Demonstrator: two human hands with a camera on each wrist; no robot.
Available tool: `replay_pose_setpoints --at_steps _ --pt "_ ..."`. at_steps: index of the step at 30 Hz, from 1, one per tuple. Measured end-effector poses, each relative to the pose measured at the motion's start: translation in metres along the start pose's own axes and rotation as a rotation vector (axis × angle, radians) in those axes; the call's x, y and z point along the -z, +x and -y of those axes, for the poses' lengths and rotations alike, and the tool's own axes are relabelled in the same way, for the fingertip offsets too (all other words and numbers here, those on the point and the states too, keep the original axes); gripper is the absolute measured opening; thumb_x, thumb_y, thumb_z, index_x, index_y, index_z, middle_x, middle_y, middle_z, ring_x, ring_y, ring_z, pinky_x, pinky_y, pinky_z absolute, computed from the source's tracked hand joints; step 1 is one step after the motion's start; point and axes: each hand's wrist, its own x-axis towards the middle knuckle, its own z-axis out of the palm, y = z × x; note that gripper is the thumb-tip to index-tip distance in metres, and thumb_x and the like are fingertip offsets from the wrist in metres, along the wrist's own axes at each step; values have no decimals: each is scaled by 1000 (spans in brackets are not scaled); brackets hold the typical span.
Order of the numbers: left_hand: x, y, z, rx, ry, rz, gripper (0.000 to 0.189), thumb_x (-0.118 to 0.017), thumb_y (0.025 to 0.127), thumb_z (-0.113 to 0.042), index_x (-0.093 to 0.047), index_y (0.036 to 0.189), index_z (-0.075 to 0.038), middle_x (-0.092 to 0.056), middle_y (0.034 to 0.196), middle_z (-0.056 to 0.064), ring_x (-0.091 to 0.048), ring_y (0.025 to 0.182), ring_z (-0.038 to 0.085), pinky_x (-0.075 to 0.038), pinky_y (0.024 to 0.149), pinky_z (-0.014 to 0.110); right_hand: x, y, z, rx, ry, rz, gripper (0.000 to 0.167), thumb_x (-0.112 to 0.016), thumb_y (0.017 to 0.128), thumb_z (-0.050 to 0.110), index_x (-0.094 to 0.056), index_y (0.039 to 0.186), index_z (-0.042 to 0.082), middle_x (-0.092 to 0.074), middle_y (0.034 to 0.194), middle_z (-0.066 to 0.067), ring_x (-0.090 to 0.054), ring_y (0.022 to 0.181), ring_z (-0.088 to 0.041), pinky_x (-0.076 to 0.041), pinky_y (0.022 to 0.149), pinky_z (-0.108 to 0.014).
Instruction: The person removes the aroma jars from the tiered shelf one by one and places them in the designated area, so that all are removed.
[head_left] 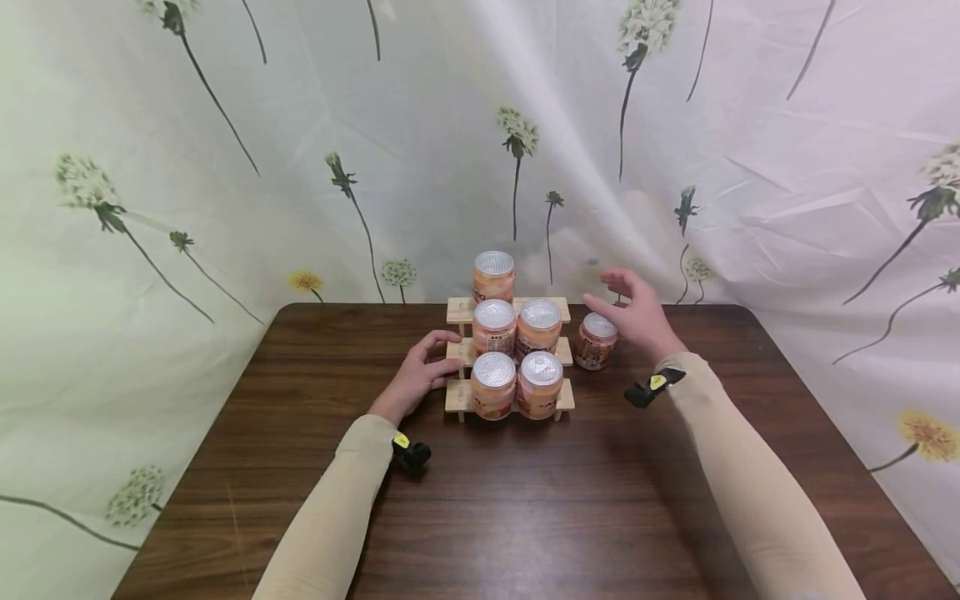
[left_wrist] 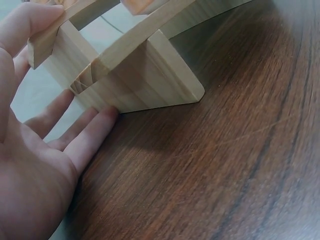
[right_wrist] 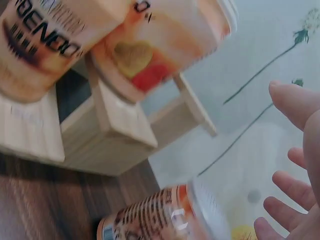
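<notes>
A three-step wooden rack (head_left: 457,396) bears several orange cans with silvery lids: one can (head_left: 494,277) on the top step, a pair on the middle step, including a can (head_left: 539,327) at right, and a pair on the lowest step, including a can (head_left: 540,385) at right. My left hand (head_left: 422,372) touches the rack's left side, its fingertips against the wooden side panel (left_wrist: 135,85). Beside the rack's right side, a loose can (head_left: 596,342) stands upright on the table. Just right of and above it, my right hand (head_left: 637,317) is spread and holds nothing.
The dark wooden table (head_left: 315,517) ends at the back against a white curtain (head_left: 420,150) printed with dandelions. Black wrist cameras, one on the left wrist (head_left: 411,451) and one on the right wrist (head_left: 652,387), sit over beige sleeves.
</notes>
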Motion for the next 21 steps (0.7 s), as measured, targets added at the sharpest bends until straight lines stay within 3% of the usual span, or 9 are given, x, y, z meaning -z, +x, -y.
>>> replay_pose_setpoints --at_steps 14,21 --pt "-1 -1 1 -3 9 3 40 -75 100 -20 -57 136 -17 -36 163 15 -60 123 31 -58 87 38 -19 9 40 54 61 74 62 -77 96 40 -54 146 10 -55 150 -14 -48 143 -34 -39 117 -54" --pt "-1 0 1 -35 -19 12 43 -72 101 -14 -55 140 -12 -48 151 18 -62 114 24 -58 83 34 -29 18 64 92 77 152 63 -78 97 38 -54 148 11 -56 151 -11 -49 143 -33 -38 118 -55"
